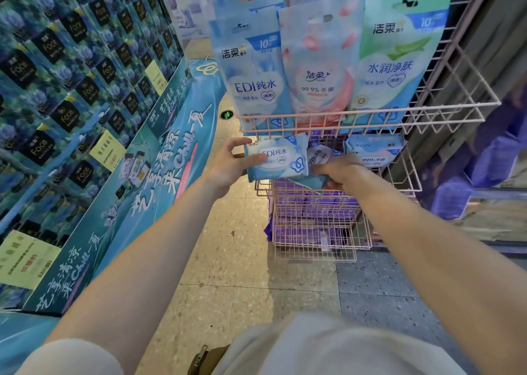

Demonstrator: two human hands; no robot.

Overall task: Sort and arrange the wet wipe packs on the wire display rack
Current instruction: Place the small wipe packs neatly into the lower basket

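My left hand (pixel 232 163) grips a small blue EDI wet wipe pack (pixel 281 161) by its left end, in front of the pink wire rack's (pixel 319 116) middle basket. My right hand (pixel 339 171) is curled around other small packs, among them a 99.9% pack (pixel 320 153), just right of the EDI pack. Another small 99.9% pack (pixel 373 152) lies in the middle basket at the right. In the top basket stand three large bags: a blue EDI bag (pixel 253 69), a pink 99.9% bag (pixel 319 61) and a green bag (pixel 396 58).
Lower baskets (pixel 313 218) of the rack hold purple packs. A tall teal display of dark tissue boxes (pixel 71 89) fills the left side, with a slanted teal banner (pixel 159 175) below it. Tiled floor (pixel 236 260) lies between display and rack. A wall stands at the right.
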